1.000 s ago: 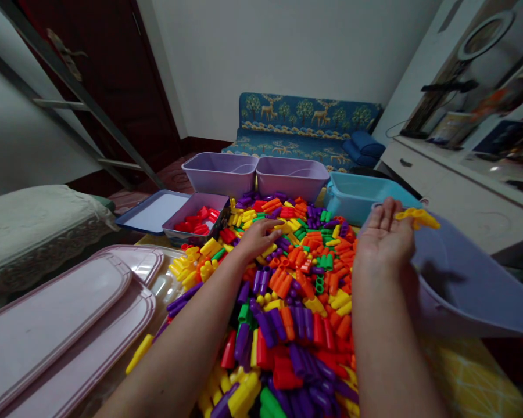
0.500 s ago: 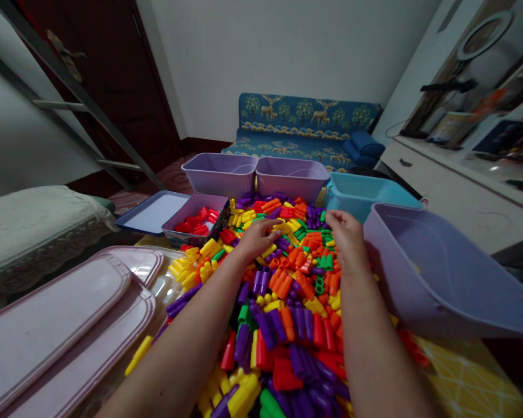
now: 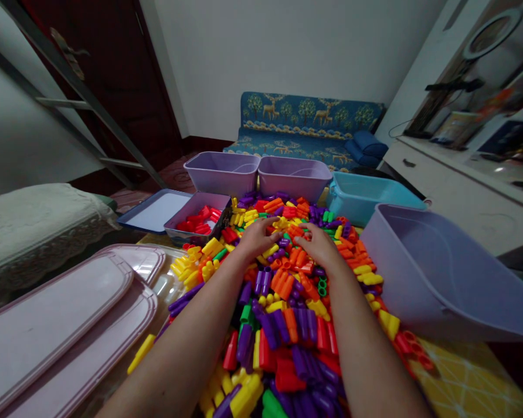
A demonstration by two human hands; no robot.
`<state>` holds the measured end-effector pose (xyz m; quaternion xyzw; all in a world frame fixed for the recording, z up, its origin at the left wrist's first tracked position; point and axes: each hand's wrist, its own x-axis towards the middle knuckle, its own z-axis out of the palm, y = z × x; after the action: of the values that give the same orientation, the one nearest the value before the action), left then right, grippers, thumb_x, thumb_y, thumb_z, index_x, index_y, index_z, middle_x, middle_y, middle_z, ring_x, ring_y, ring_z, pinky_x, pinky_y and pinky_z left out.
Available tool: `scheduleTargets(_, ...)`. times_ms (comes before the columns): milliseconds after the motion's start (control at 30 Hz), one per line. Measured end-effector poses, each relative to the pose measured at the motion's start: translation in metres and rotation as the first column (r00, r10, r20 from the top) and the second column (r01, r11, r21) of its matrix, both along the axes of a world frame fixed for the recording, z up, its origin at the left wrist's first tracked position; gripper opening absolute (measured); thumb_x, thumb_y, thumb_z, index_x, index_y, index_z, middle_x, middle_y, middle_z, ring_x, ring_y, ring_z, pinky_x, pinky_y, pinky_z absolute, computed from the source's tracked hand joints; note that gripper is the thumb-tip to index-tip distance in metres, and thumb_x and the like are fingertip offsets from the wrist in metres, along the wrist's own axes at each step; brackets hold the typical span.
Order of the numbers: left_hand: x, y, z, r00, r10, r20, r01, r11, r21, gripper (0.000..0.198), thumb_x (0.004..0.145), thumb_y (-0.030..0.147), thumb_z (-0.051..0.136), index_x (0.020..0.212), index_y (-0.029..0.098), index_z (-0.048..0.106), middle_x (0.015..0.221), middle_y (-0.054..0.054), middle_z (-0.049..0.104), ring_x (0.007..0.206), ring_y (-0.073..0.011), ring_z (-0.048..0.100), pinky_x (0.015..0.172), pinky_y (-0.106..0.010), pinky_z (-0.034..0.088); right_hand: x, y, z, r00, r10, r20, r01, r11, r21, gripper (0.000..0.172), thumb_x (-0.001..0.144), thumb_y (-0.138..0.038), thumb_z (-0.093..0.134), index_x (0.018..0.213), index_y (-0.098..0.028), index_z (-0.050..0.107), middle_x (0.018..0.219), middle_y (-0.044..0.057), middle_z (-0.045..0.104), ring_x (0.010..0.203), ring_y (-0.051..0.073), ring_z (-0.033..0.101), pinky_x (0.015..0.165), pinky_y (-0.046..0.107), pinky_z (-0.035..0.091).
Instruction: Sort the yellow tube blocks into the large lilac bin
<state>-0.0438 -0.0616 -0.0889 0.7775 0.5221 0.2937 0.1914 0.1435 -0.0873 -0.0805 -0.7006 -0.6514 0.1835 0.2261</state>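
Note:
A large heap of plastic building pieces (image 3: 283, 284) in purple, red, orange, yellow and green spreads across the table. My left hand (image 3: 257, 238) hovers on the far half of the heap, thumb and fingers apart, over yellow and purple pieces. Facing it from the right is my right hand (image 3: 318, 244), its fingers spread and touching or just above orange and yellow pieces. Between both sets of fingertips lie loose pieces, and I see none lifted. The pieces under my palms are hidden.
Two purple bins (image 3: 222, 174) stand behind the heap, beside a turquoise bin (image 3: 370, 200). A larger purple bin (image 3: 436, 278) is at right. On the left are a box with red pieces (image 3: 187, 232), a white tray (image 3: 154, 212) and stacked pale lids (image 3: 70, 313).
My right hand has moved left from the green and purple pieces toward my left hand, and its pinched fingers have spread. My left hand stays nearly in place.

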Motion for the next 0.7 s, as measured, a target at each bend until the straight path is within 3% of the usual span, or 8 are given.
scheduleTargets(167, -0.001, 0.002, -0.004, 0.996, -0.065, 0.066, 0.069, 0.996, -0.056, 0.048, 0.083, 0.035, 0.059, 0.128, 0.021, 0.058, 0.118, -0.008, 0.067, 0.090, -0.0218, 0.066, 0.083, -0.033, 0.050, -0.008, 0.001, -0.004, 0.972, 0.201, -0.119, -0.178, 0.967, 0.184, 0.055, 0.074, -0.018, 0.062, 0.129, -0.023, 0.054, 0.120, 0.007, 0.065, 0.110, 0.023, 0.060, 0.096, 0.037, 0.045)
scheduleTargets(333, 0.000, 0.003, -0.004, 0.982, -0.096, 0.160, 0.096, 0.995, 0.008, 0.046, 0.077, 0.018, 0.061, 0.123, 0.016, 0.062, 0.117, -0.010, 0.068, 0.103, -0.0241, 0.064, 0.091, -0.034, 0.049, -0.024, -0.003, 0.004, 0.808, 0.423, -0.411, -0.333, 0.902, 0.274, 0.053, 0.073, -0.006, 0.053, 0.123, -0.022, 0.057, 0.127, 0.005, 0.061, 0.115, 0.018, 0.058, 0.092, 0.032, 0.048)
scheduleTargets(400, 0.000, 0.003, -0.003, 0.978, -0.065, 0.196, 0.058, 0.997, 0.044, 0.044, 0.075, 0.012, 0.059, 0.118, 0.015, 0.065, 0.115, -0.009, 0.069, 0.106, -0.0235, 0.063, 0.094, -0.033, 0.047, -0.028, -0.003, 0.006, 0.755, 0.437, -0.489, -0.336, 0.898, 0.285, 0.053, 0.072, -0.004, 0.051, 0.123, -0.021, 0.057, 0.126, 0.006, 0.062, 0.114, 0.017, 0.059, 0.088, 0.030, 0.050)
scheduleTargets(467, 0.000, 0.002, -0.002, 0.972, 0.026, 0.232, -0.041, 0.997, 0.062, 0.039, 0.076, 0.012, 0.058, 0.114, 0.014, 0.067, 0.112, -0.009, 0.070, 0.104, -0.0232, 0.064, 0.095, -0.034, 0.047, -0.030, -0.002, 0.007, 0.761, 0.375, -0.529, -0.256, 0.923, 0.286, 0.050, 0.073, -0.006, 0.053, 0.121, -0.019, 0.057, 0.123, 0.008, 0.063, 0.108, 0.017, 0.062, 0.084, 0.030, 0.051)
scheduleTargets(567, -0.001, 0.002, 0.000, 0.944, 0.189, 0.272, -0.217, 0.973, 0.075, 0.034, 0.079, 0.016, 0.058, 0.112, 0.013, 0.068, 0.109, -0.010, 0.071, 0.102, -0.0241, 0.064, 0.094, -0.036, 0.047, -0.028, -0.004, 0.013, 0.844, 0.280, -0.459, -0.149, 0.942, 0.300, 0.033, 0.076, -0.015, 0.059, 0.108, -0.015, 0.063, 0.108, 0.009, 0.068, 0.095, 0.018, 0.065, 0.083, 0.032, 0.051)
scheduleTargets(633, -0.001, 0.002, 0.000, 0.925, 0.236, 0.297, -0.266, 0.962, 0.062, 0.033, 0.081, 0.020, 0.059, 0.112, 0.013, 0.067, 0.110, -0.011, 0.071, 0.104, -0.0240, 0.064, 0.095, -0.036, 0.047, -0.029, -0.010, 0.021, 0.872, 0.334, -0.358, -0.236, 0.927, 0.292, 0.024, 0.076, -0.021, 0.063, 0.099, -0.016, 0.067, 0.096, 0.006, 0.071, 0.087, 0.017, 0.065, 0.082, 0.031, 0.050)
scheduleTargets(700, -0.002, 0.003, 0.000, 0.916, 0.243, 0.320, -0.265, 0.964, 0.026, 0.033, 0.082, 0.023, 0.059, 0.112, 0.013, 0.067, 0.110, -0.011, 0.071, 0.104, -0.0236, 0.064, 0.095, -0.036, 0.047, -0.034, -0.019, 0.030, 0.865, 0.447, -0.228, -0.395, 0.887, 0.239, 0.025, 0.073, -0.026, 0.069, 0.097, -0.019, 0.069, 0.094, 0.004, 0.071, 0.085, 0.017, 0.065, 0.080, 0.029, 0.049)
